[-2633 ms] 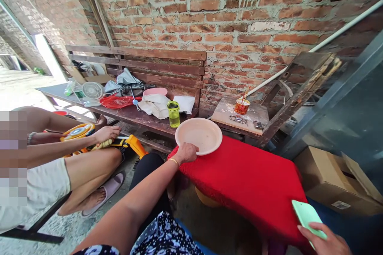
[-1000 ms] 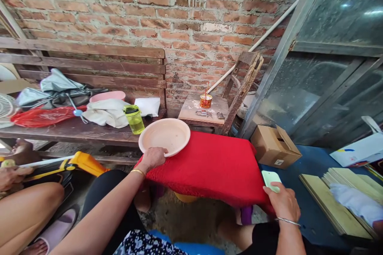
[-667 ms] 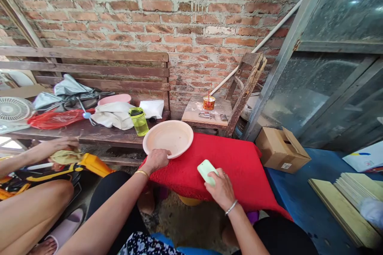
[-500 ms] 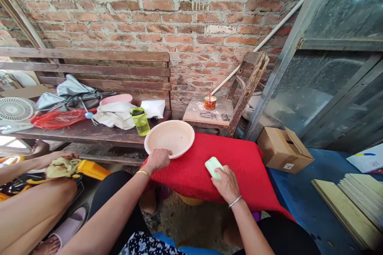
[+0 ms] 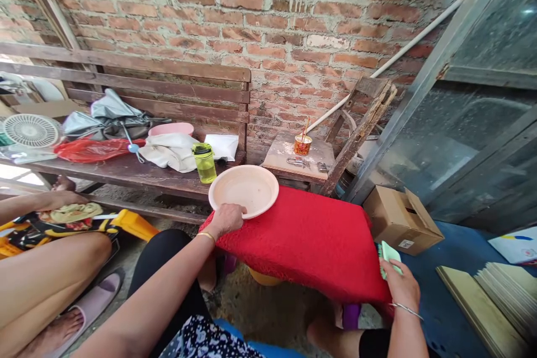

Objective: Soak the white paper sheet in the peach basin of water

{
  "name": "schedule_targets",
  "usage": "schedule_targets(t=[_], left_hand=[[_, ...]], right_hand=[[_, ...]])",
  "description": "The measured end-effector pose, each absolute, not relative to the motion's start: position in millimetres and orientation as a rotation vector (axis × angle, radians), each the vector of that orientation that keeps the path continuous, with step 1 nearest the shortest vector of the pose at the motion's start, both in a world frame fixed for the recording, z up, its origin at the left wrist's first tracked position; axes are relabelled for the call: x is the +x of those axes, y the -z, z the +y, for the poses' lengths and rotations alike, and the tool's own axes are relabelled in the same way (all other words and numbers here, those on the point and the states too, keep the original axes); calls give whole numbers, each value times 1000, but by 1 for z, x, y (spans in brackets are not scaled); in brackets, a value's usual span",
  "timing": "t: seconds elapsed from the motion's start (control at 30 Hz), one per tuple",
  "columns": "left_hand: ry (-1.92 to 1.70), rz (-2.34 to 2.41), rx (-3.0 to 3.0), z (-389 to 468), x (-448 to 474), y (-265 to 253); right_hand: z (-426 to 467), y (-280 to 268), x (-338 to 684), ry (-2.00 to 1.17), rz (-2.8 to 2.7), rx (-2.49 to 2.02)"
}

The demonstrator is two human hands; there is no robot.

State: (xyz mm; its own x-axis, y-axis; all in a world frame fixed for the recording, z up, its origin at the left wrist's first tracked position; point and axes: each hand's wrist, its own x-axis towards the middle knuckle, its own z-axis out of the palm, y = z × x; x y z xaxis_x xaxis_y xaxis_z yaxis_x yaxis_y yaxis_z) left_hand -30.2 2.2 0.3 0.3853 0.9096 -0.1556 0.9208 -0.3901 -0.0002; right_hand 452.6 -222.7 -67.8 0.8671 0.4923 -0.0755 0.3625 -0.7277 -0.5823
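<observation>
My left hand [image 5: 229, 219] grips the near rim of a pale pink plastic basin [image 5: 247, 182], thumb over the edge. The basin rests at the left end of a red cloth [image 5: 302, 235] spread over a low table. In my right hand [image 5: 403, 285] is a light green scrubbing brush [image 5: 390, 254], held by its back with the bristles turned to the left. That hand is at the right end of the red cloth, beside the blue surface [image 5: 423, 285].
A wooden bench [image 5: 176, 187] holds a green bottle [image 5: 204, 163], a white cloth [image 5: 172, 152] and a fan [image 5: 32, 130]. Behind the cloth stands a chair [image 5: 277, 156] with a small tin [image 5: 302, 144]. A cardboard box [image 5: 403, 218] sits right. Another person's leg [image 5: 54, 268] is at left.
My right hand has carried the scrubbing brush rightward from the middle of the red cloth to its right end, tilting it so bristles show. The left hand stays on the basin rim.
</observation>
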Motion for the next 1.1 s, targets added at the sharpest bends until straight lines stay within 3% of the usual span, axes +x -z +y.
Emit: schedule_targets(t=[0.23, 0.37, 0.5, 0.8, 0.93, 1.1], left_hand=[[196, 1683, 2550, 2, -31, 0], [190, 1683, 2541, 2, -31, 0], [180, 1693, 2518, 2, -29, 0], [210, 1726, 2521, 3, -29, 0], [211, 1715, 2538, 3, -29, 1], [188, 1692, 2541, 3, -30, 2]], right_hand=[[-222, 74, 464, -448, -564, -2390], [-228, 69, 454, -258, -501, -2563], [-203, 67, 404, -10, -912, -2333], [-141, 77, 230, -76, -1866, -1803], [-135, 72, 256, -48, -1812, -2010], [-171, 69, 366, -15, -1357, -2525]])
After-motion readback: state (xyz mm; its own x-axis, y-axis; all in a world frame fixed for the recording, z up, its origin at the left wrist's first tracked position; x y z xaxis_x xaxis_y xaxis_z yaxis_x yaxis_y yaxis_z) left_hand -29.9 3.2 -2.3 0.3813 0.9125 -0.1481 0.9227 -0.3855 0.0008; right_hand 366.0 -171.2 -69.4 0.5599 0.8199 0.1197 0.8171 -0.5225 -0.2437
